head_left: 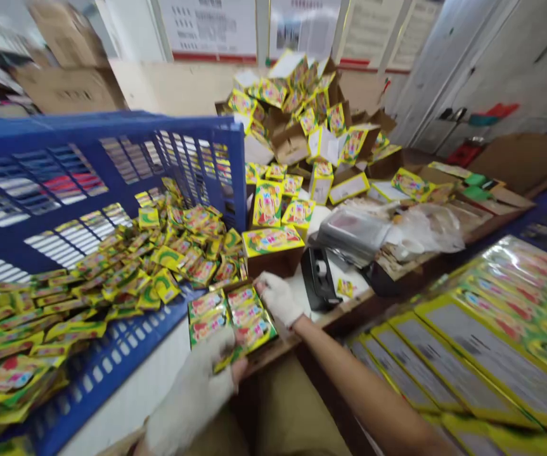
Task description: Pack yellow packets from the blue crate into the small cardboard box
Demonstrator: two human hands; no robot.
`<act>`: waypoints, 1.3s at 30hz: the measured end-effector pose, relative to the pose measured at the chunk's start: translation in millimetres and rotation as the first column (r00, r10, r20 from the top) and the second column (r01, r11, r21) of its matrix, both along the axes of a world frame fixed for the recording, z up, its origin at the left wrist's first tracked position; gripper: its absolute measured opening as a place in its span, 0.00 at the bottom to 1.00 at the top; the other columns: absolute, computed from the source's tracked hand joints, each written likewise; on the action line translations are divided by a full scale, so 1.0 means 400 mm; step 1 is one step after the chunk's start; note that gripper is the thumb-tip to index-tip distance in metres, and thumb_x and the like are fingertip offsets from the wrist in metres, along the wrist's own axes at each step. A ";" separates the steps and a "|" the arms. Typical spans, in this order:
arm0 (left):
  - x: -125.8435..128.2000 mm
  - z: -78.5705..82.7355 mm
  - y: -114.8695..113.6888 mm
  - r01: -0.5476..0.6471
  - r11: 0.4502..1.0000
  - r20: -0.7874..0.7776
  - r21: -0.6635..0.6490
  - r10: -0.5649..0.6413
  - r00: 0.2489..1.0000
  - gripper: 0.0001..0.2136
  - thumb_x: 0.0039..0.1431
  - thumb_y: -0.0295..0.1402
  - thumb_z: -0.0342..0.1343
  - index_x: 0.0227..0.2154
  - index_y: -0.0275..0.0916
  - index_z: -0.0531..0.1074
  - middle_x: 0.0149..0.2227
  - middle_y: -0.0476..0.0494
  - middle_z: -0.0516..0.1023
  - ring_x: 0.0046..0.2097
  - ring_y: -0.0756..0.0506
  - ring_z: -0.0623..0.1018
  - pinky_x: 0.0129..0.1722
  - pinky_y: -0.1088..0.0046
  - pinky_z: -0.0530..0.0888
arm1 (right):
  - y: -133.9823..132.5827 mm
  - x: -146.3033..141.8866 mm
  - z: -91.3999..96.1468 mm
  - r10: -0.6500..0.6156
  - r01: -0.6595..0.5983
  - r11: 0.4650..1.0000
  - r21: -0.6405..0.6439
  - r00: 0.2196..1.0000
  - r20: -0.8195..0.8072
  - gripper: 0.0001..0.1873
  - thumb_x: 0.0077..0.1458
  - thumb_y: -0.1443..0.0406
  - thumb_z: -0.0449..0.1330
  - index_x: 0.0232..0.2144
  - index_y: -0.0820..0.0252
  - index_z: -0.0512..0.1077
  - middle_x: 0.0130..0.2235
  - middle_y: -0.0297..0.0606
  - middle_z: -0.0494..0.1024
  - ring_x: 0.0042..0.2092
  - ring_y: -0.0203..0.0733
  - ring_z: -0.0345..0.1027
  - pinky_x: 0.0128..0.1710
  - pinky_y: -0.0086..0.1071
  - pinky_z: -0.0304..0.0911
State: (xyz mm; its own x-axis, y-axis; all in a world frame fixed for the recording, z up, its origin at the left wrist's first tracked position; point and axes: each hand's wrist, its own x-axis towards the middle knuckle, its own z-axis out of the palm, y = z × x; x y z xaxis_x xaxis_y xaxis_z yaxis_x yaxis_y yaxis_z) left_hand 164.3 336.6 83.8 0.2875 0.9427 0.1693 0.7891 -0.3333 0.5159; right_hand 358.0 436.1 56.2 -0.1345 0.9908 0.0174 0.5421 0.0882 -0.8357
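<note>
An open shallow box (277, 346) in front of me has small yellow-green printed packets (246, 308) laid flat in two columns. My right hand (279, 300), in a white glove with bare fingertips, grips the box's right rim at the far corner. At the near edge, my gloved left hand (201, 380) has thumb and fingers closed around a small packet (225, 360), partly hidden by the fingers. To the left, a blue plastic crate (241, 171) contains a large heap of loose packets (159, 253) like those in the box.
Behind stands a pile of folded yellow-and-white cartons (302, 120). A black tape dispenser (319, 278) and clear plastic wrap (359, 231) lie right of the box. Rows of filled yellow boxes (468, 342) are stacked at the lower right. Brown cartons (71, 85) stand at the back left.
</note>
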 end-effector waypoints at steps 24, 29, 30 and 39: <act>0.204 -0.020 0.140 0.086 0.946 -0.516 -0.312 -0.245 0.821 0.25 0.52 0.30 0.53 0.56 0.39 0.67 0.48 0.35 0.79 0.46 0.35 0.79 0.45 0.60 0.73 | 0.014 0.111 -0.059 0.242 -0.202 0.954 -0.223 0.955 0.172 0.11 0.56 0.66 0.56 0.36 0.62 0.79 0.35 0.36 0.79 0.35 0.37 0.65 0.33 0.29 0.54; 0.161 -0.042 0.138 0.128 0.902 -0.347 -0.413 -0.286 0.893 0.26 0.60 0.40 0.51 0.60 0.40 0.63 0.53 0.37 0.77 0.50 0.37 0.78 0.46 0.62 0.74 | 0.021 0.106 -0.084 0.238 -0.207 0.951 -0.230 0.964 0.116 0.11 0.57 0.62 0.58 0.34 0.63 0.78 0.30 0.33 0.76 0.31 0.35 0.63 0.29 0.27 0.53; 0.149 -0.058 0.130 0.141 0.917 -0.303 -0.374 -0.264 0.916 0.24 0.62 0.40 0.49 0.60 0.40 0.63 0.55 0.37 0.76 0.53 0.38 0.77 0.49 0.63 0.73 | 0.020 0.103 -0.090 0.236 -0.207 0.950 -0.233 0.966 0.105 0.11 0.58 0.62 0.58 0.34 0.63 0.77 0.30 0.33 0.76 0.31 0.35 0.63 0.29 0.27 0.53; 0.109 -0.116 0.036 0.209 0.968 -0.333 0.138 -0.153 0.931 0.16 0.66 0.37 0.46 0.50 0.36 0.71 0.49 0.36 0.79 0.53 0.37 0.75 0.64 0.49 0.58 | -0.082 0.119 -0.089 0.235 -0.255 0.930 0.264 0.966 0.105 0.21 0.61 0.60 0.57 0.53 0.63 0.69 0.52 0.47 0.73 0.53 0.46 0.65 0.52 0.37 0.60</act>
